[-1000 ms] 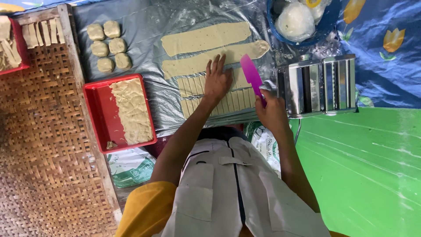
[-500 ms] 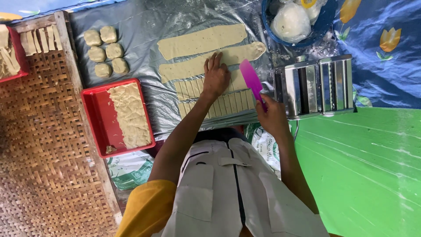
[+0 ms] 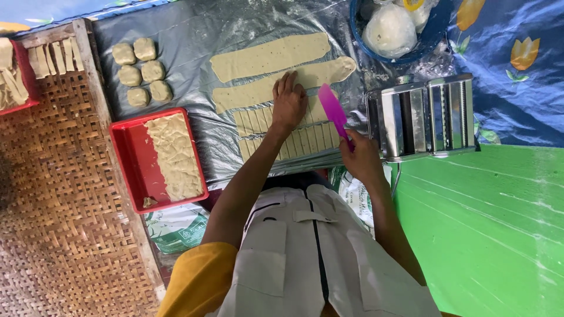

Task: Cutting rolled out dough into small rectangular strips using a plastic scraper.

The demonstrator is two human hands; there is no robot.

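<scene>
Right hand (image 3: pixel 361 158) gripping pink scraper (image 3: pixel 332 108), blade pointing away lengthwise; left hand (image 3: pixel 289 103) lying flat, fingers together, on dough strip (image 3: pixel 258 94).

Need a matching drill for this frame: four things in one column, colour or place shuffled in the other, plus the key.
Things:
1. scraper
2. tray
3. dough balls
4. pasta roller

Descriptions:
A. red, holds a crumpled dough sheet
B. metal, right of the cut strips
C. pink, in the right hand
D. six lumps above the tray

Pairs: 1-C, 2-A, 3-D, 4-B
</scene>
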